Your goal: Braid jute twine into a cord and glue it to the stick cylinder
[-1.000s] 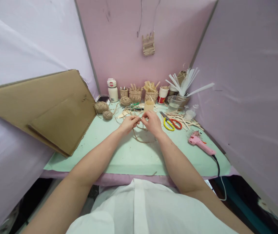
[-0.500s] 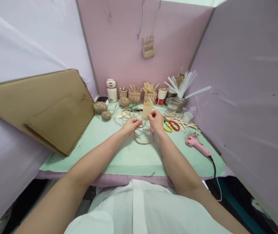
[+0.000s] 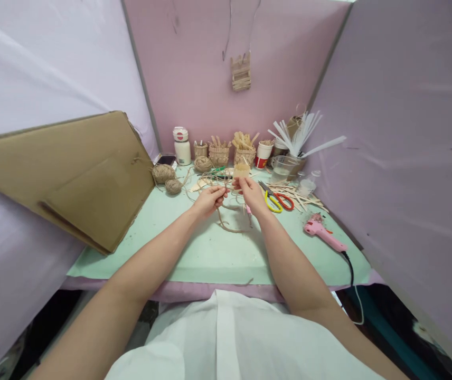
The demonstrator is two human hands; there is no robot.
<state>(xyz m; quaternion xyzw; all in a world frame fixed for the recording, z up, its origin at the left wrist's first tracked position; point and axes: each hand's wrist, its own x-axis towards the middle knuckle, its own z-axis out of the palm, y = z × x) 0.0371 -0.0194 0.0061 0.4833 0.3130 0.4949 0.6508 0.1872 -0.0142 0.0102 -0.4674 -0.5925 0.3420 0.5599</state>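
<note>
Over the middle of the table my left hand (image 3: 211, 199) pinches a length of jute twine (image 3: 232, 230), which hangs from the fingers and curves across the tabletop. My right hand (image 3: 250, 192) is level with it, a short gap apart, thumb and fingers closed on what looks like a thin strand of the same twine. Just behind the right fingers a pale flat wooden piece (image 3: 242, 170) stands up, partly covered. To the right lie scissors (image 3: 285, 201) with one yellow and one red handle. A small pink object (image 3: 248, 209) shows under the right hand.
Jute balls (image 3: 163, 173) sit back left beside a leaning cardboard sheet (image 3: 91, 174). Woven cups of wooden sticks (image 3: 244, 157) and a white bottle (image 3: 182, 152) line the back. A pink glue gun (image 3: 325, 236) with a cord lies right, near loose wooden strips (image 3: 297, 197).
My right hand has shifted slightly left and up, its fingers turning more level. The left hand has risen a little. The pale wooden piece now appears shorter, more covered by my right hand.
</note>
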